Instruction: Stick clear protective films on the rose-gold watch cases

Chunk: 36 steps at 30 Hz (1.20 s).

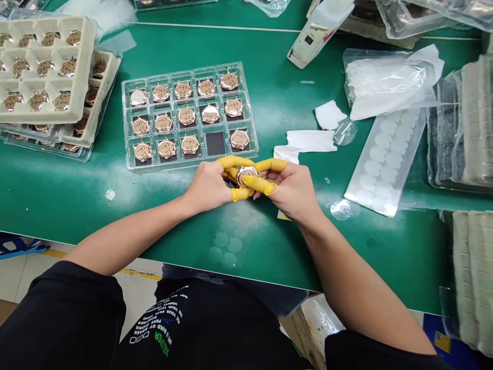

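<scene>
My left hand (pixel 210 185) and my right hand (pixel 295 192) come together near the front of the green bench, both with yellow finger cots. Between their fingertips they hold a rose-gold watch case (pixel 243 173), its back turned up. The right thumb lies across the back and hides part of it; the left fingers grip its edge. Just beyond the hands, a clear plastic tray (pixel 173 165) holds several similar watch cases, backs up. One front-row compartment shows only its black pad (pixel 214 143).
Stacked beige trays (pixel 87 77) of watch cases stand at left. On the right lie white paper scraps (pixel 311 141), a sheet of round clear stickers (pixel 379 164), a bag of white material (pixel 389 85) and more stacked trays (pixel 473 123). A white dispenser (pixel 319 33) stands at the back.
</scene>
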Available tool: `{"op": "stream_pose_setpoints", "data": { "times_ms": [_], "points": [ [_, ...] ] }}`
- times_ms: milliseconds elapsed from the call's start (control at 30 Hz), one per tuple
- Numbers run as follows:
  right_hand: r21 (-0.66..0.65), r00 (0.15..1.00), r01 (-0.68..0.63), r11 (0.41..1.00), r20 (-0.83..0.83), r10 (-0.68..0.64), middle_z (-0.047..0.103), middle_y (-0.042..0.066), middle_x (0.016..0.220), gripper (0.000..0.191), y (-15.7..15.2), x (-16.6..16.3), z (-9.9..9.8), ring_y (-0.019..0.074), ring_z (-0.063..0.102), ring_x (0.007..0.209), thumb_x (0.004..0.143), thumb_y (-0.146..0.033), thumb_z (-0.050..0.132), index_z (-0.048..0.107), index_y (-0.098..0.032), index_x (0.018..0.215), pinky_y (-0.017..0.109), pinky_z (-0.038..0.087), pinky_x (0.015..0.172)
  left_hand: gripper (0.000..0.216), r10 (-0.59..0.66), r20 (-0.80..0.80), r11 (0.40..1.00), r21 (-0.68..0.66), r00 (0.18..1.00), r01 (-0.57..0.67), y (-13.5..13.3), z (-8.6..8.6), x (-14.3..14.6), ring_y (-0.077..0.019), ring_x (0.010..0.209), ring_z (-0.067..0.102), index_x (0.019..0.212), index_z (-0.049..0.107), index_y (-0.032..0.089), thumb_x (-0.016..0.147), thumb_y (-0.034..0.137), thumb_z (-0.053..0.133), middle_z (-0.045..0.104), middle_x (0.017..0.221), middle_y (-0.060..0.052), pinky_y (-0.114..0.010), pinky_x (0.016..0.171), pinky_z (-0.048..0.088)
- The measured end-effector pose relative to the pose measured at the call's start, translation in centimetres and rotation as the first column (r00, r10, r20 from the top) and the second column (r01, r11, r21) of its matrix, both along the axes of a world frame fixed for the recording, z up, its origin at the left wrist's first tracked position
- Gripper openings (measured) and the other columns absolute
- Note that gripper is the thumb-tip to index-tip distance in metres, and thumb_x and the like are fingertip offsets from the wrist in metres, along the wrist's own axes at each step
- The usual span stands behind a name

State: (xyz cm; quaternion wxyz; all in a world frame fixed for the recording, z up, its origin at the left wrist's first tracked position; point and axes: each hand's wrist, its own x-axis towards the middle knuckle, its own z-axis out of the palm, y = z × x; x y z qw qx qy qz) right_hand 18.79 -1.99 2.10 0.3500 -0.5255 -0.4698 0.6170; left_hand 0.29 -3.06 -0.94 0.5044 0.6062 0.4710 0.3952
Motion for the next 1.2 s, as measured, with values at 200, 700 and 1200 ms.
{"op": "stream_pose_setpoints", "data": {
  "times_ms": [200, 700, 1200],
  "points": [
    [-0.079, 0.997, -0.078, 0.994, -0.032, 0.075, 0.073, 0.001, 0.071, 0.053, 0.4, 0.9, 0.2, 0.0135, 0.064, 0.056, 0.045, -0.045, 0.107, 0.079, -0.019, 0.081, 0.03, 0.06, 0.055, 0.056, -0.01, -0.005, 1.0, -0.023, 1.0, 0.01, 0.0, 0.2, 0.0, -0.0155, 0.077, 0.073, 0.118, 0.08, 0.017, 0.064, 0.029, 0.088, 0.081, 0.091, -0.003, -0.028, 0.077, 0.061],
    [-0.095, 0.987, -0.147, 0.985, -0.087, 0.139, 0.076, 0.002, 0.074, 0.042, 0.6, 2.1, 0.0, 0.018, 0.072, 0.064, 0.051, -0.037, 0.104, 0.082, -0.022, 0.083, 0.035, 0.064, 0.068, 0.059, -0.026, 0.005, 0.998, -0.055, 1.0, 0.026, 0.1, 0.3, 0.0, -0.0138, 0.072, 0.067, 0.121, 0.08, 0.018, 0.065, 0.031, 0.091, 0.079, 0.085, -0.002, -0.026, 0.068, 0.057],
    [0.467, 0.981, 0.108, 0.878, 0.096, -0.171, 0.073, 0.002, 0.075, 0.034, 6.3, -0.9, 1.9, 0.0142, 0.058, 0.058, 0.061, -0.021, 0.088, 0.08, -0.024, 0.093, 0.03, 0.04, 0.051, 0.034, -0.201, -0.641, 0.754, 0.381, 0.74, 0.535, -0.8, -1.2, 0.5, -0.0206, 0.102, 0.077, 0.104, 0.082, 0.021, 0.098, 0.002, 0.055, 0.082, 0.1, -0.006, -0.037, 0.101, 0.061]
  ]
}}
